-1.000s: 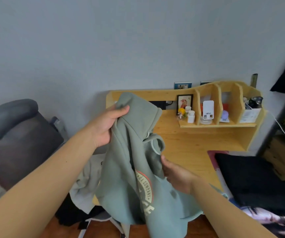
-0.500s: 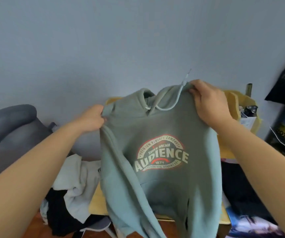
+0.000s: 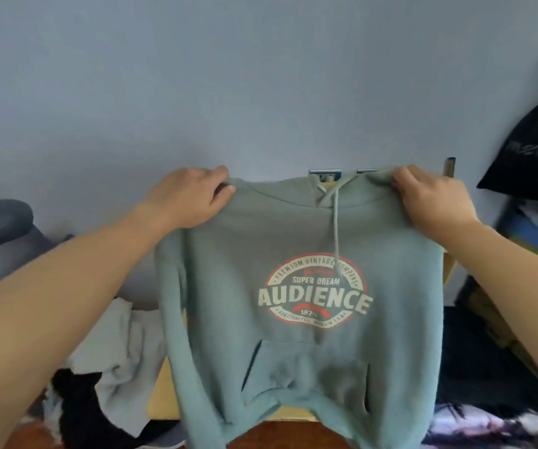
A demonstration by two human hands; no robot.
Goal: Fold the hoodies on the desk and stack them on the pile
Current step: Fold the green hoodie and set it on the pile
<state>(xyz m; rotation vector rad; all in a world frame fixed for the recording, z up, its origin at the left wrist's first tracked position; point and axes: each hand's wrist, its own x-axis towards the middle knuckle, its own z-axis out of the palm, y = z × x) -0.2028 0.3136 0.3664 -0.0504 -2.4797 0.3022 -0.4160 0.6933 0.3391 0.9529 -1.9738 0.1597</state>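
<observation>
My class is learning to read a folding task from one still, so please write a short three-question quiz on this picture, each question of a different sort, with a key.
1. True or false: the green hoodie lies flat on the desk.
2. Multiple choice: where does each hand grip the hoodie? A) at the hem B) at the shoulders C) at the cuffs
3. Fill in: the largest word printed on the chest is ____.

Key
1. False: the left hand and right hand hold it up in the air, front toward the camera.
2. B
3. AUDIENCE
</observation>
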